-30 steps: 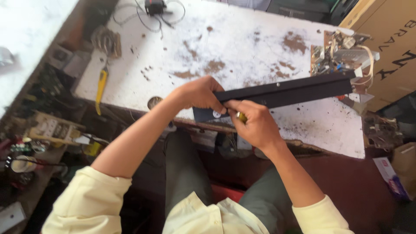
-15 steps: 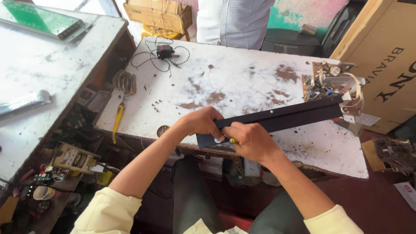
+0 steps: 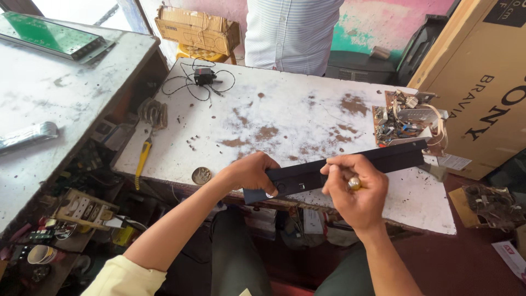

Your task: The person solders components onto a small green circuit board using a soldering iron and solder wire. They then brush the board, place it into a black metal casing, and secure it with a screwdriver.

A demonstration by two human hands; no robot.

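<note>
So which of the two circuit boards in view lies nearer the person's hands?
The brown circuit board cluttered with wires and parts, just beyond the black bar both hands grip; the green board lies flat on the far-left bench.

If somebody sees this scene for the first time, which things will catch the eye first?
First, the long black bar held across the near edge of the worn white table, with the left hand at one end and the right hand around its middle. Next, the bare circuit board with wires at the table's right edge, beside a big cardboard box.
</note>
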